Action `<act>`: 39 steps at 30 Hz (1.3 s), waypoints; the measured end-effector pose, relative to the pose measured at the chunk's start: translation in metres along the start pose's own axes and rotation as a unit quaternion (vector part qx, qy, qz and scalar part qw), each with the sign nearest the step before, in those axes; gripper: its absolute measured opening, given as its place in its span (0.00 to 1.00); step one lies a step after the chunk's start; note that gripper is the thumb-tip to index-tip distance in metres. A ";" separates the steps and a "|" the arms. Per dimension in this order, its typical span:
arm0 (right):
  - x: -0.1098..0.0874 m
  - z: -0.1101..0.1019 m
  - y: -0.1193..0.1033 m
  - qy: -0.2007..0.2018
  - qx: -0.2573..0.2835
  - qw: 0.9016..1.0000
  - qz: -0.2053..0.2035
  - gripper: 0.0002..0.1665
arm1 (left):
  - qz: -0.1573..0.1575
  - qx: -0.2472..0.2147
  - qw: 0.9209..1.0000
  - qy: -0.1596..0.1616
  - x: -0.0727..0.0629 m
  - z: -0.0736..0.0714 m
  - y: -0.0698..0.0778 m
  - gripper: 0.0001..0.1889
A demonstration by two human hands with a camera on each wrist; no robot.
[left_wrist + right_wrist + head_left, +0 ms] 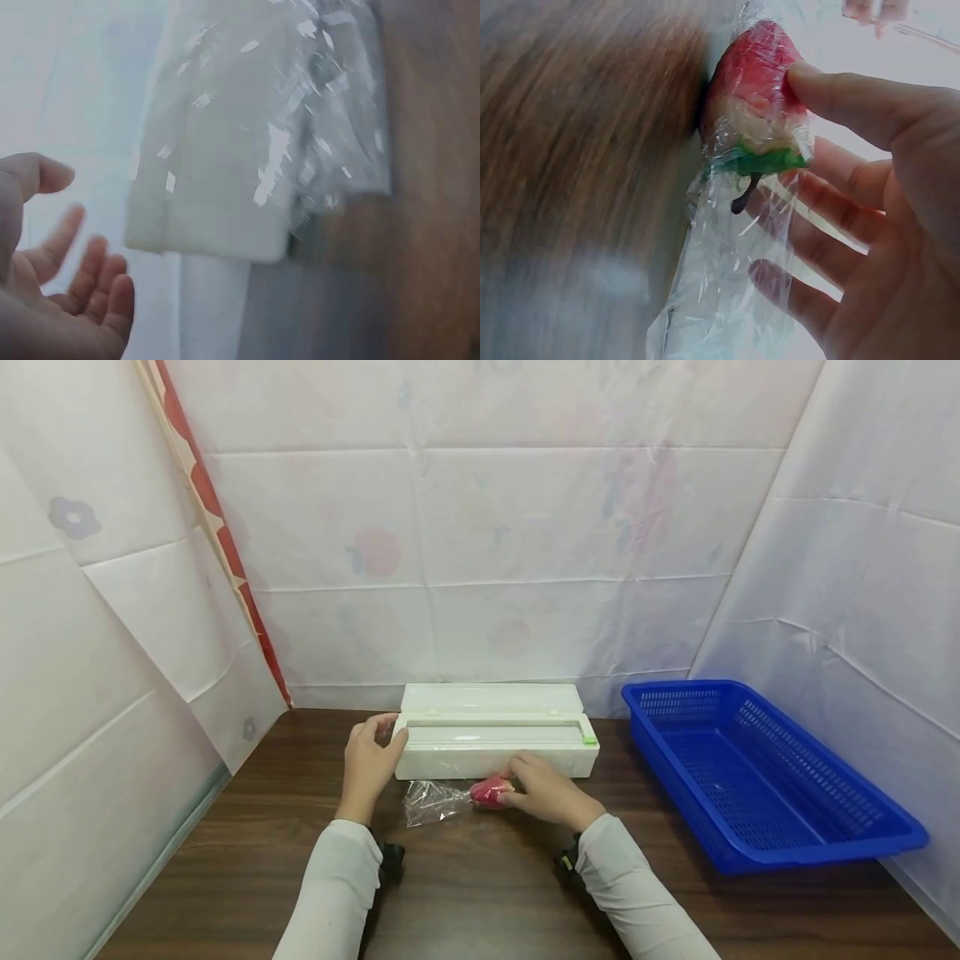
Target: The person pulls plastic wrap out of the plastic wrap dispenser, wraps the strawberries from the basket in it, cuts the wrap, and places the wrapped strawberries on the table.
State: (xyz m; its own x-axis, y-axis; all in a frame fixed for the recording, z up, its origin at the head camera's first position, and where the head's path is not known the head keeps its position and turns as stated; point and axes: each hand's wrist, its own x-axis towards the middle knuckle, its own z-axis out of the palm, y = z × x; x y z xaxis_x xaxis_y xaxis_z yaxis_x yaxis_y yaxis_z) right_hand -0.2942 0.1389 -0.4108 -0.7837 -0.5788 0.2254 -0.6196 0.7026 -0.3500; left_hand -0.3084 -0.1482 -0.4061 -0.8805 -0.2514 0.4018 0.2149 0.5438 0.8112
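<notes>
My right hand (pixel 551 792) holds a red strawberry (pixel 491 792) wrapped in clear cling film (pixel 431 802), just in front of a white cling film dispenser (pixel 427 767). In the right wrist view the thumb presses on the red side of the strawberry (pixel 756 71), with its green leaves and dark stem showing through the film. The other fingers spread behind the wrap. At the dispenser's left end is my left hand (pixel 371 768), its fingers loosely bent. From the left wrist, that hand (pixel 67 292) appears beside the box with nothing in it. The dispenser's lid (pixel 491 697) stands raised at the back.
A blue plastic basket (pixel 757 852) stands on the right side of the brown wooden table (pixel 247 860). A small green piece (pixel 590 741) sits at the dispenser's right end. White cloth (pixel 480 527) hangs behind and at both sides.
</notes>
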 end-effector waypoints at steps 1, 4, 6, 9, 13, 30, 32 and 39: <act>0.000 0.000 -0.001 0.002 0.000 1.000 0.000 0.16 | -0.016 0.002 1.000 -0.011 0.001 0.000 -0.003 0.24; 0.000 -0.001 -0.001 0.008 0.000 1.000 -0.003 0.17 | -0.049 0.002 0.998 -0.040 0.001 0.000 -0.010 0.33; 0.000 -0.001 -0.001 0.010 -0.001 1.000 -0.007 0.18 | -0.064 0.000 0.997 -0.050 0.001 0.001 -0.013 0.37; 0.000 -0.001 -0.001 0.012 -0.004 1.000 -0.018 0.20 | -0.078 -0.006 0.995 -0.058 0.000 0.002 -0.017 0.38; 0.000 0.000 0.000 0.016 -0.003 0.999 -0.030 0.23 | -0.092 -0.021 0.993 -0.076 0.000 0.003 -0.022 0.38; 0.000 0.000 0.000 0.021 0.003 0.999 -0.034 0.18 | -0.085 -0.074 0.984 -0.136 0.003 -0.008 -0.029 0.38; -0.001 0.000 -0.001 0.023 0.001 0.999 -0.038 0.18 | -0.085 -0.074 0.984 -0.139 0.003 -0.008 -0.030 0.38; -0.001 -0.008 -0.001 0.045 0.021 0.998 -0.029 0.14 | -0.092 -0.091 0.980 -0.152 0.003 -0.010 -0.033 0.39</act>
State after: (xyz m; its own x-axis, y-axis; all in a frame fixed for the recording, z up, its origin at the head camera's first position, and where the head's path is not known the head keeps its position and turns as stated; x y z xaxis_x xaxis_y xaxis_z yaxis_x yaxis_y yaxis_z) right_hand -0.2931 0.1426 -0.4035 -0.7484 -0.5774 0.3262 -0.6632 0.6493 -0.3722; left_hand -0.3138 -0.1748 -0.4269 -0.9905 -0.0670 0.1198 0.0889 0.3523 0.9317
